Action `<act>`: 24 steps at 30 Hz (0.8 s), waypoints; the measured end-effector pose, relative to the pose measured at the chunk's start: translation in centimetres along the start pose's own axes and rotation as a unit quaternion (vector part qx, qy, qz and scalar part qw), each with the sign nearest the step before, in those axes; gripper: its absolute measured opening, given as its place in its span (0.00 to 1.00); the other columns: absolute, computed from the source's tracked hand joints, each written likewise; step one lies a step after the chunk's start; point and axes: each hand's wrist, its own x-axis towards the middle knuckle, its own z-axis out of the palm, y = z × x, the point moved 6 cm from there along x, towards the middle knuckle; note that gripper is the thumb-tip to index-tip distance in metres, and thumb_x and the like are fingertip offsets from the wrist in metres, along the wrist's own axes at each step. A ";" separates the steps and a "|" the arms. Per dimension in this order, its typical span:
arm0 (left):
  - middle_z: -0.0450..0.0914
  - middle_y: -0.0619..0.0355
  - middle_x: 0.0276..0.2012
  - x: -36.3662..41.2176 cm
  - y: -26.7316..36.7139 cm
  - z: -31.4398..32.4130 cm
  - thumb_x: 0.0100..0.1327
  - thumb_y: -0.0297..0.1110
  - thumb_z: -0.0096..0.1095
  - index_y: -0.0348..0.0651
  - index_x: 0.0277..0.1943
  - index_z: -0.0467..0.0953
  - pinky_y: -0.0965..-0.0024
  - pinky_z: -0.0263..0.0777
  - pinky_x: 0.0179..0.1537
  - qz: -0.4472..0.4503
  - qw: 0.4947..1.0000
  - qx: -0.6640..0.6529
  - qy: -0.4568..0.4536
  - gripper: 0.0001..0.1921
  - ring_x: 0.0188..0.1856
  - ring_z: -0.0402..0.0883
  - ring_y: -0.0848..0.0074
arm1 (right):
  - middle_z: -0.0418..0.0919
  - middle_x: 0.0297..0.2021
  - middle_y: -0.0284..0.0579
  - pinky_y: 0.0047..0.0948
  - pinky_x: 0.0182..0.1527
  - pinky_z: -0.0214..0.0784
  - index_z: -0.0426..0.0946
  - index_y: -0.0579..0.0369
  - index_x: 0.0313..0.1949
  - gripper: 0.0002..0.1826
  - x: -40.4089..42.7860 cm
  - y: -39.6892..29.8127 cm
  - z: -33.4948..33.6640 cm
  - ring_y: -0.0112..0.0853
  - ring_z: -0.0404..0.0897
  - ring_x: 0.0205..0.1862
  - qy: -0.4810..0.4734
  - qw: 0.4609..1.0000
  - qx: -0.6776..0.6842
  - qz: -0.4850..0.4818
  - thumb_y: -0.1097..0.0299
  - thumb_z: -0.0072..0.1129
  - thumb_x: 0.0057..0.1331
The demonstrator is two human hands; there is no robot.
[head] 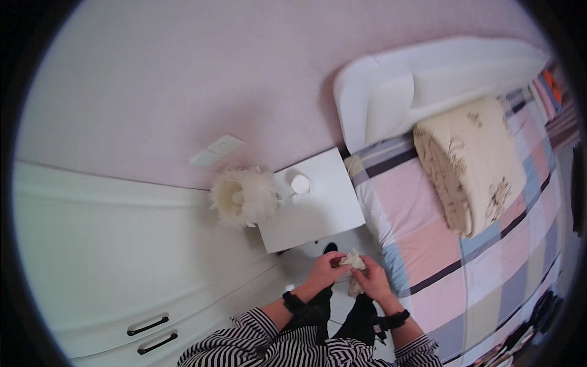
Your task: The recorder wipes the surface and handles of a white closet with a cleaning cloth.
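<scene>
My left hand point(324, 269) and my right hand point(374, 278) come together low in front of my body, above the floor. Between them is a small crumpled cream cloth point(353, 259), pinched by the fingers of both hands. Its lower end, which looks patterned, hangs down beside my right hand. The fingers hide part of the cloth, and its exact kind is not clear. Just beyond my hands stands a white bedside table point(316, 220).
On the table are a feathery white lamp point(250, 197) and a white round container point(300, 184). At right, a bed with a checked sheet point(426, 202) bears a folded cream floral quilt point(477, 160). A white wardrobe point(114, 247) with black handles point(148, 326) stands at left.
</scene>
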 end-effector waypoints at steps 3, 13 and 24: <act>0.83 0.58 0.39 -1.4 5.2 -3.4 0.60 0.29 0.70 0.35 0.50 0.79 0.75 0.75 0.44 0.017 1.000 -0.006 0.013 0.16 0.41 0.81 0.81 | 0.81 0.41 0.52 0.34 0.42 0.74 0.72 0.61 0.51 0.19 0.7 -4.1 1.1 0.40 0.83 0.39 -0.001 1.000 -0.015 0.005 0.66 0.62 0.63; 0.82 0.59 0.37 -5.5 11.8 -15.0 0.67 0.32 0.62 0.37 0.51 0.78 0.78 0.76 0.36 0.168 0.952 -0.131 0.221 0.13 0.34 0.80 0.83 | 0.78 0.47 0.41 0.27 0.50 0.70 0.67 0.60 0.57 0.20 4.8 -14.6 5.4 0.25 0.75 0.49 0.006 0.976 0.199 -0.088 0.68 0.59 0.68; 0.82 0.58 0.40 -5.6 8.2 -25.5 0.70 0.32 0.58 0.36 0.50 0.77 0.75 0.76 0.41 0.152 0.867 -0.215 0.423 0.11 0.40 0.81 0.79 | 0.76 0.53 0.44 0.29 0.55 0.68 0.65 0.61 0.62 0.23 20.1 -25.6 16.2 0.30 0.76 0.53 -0.218 0.935 0.170 -0.221 0.73 0.53 0.69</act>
